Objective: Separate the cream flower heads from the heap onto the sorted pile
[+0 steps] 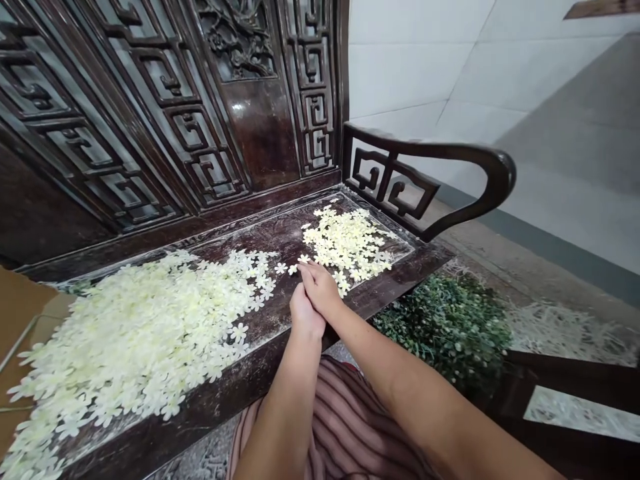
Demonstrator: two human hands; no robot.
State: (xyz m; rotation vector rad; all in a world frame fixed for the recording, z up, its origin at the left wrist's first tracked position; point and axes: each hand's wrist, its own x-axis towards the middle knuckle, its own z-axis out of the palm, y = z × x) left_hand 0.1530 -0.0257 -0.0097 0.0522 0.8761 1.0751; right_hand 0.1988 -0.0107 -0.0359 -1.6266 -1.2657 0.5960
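My left hand [305, 312] and my right hand [321, 288] are pressed together above the front part of a dark wooden bench [273, 327]. The right lies partly over the left, and the fingers of both are closed. What they hold, if anything, is hidden. A small white flower [293, 269] shows right at the fingertips; I cannot tell whether it is held. Just beyond my hands is a smaller pile of pale yellow-white flowers [345, 241]. To the left spreads a much larger heap of white flowers [150, 327], with a few loose ones between the two.
Behind the seat rises a carved backrest [260, 127]; a curved armrest [480, 157] closes the right end. Green leafy foliage [450, 327] stands below the bench's front edge, near pale stringy pieces [555, 327] on the floor. Cardboard [17, 313] is at far left.
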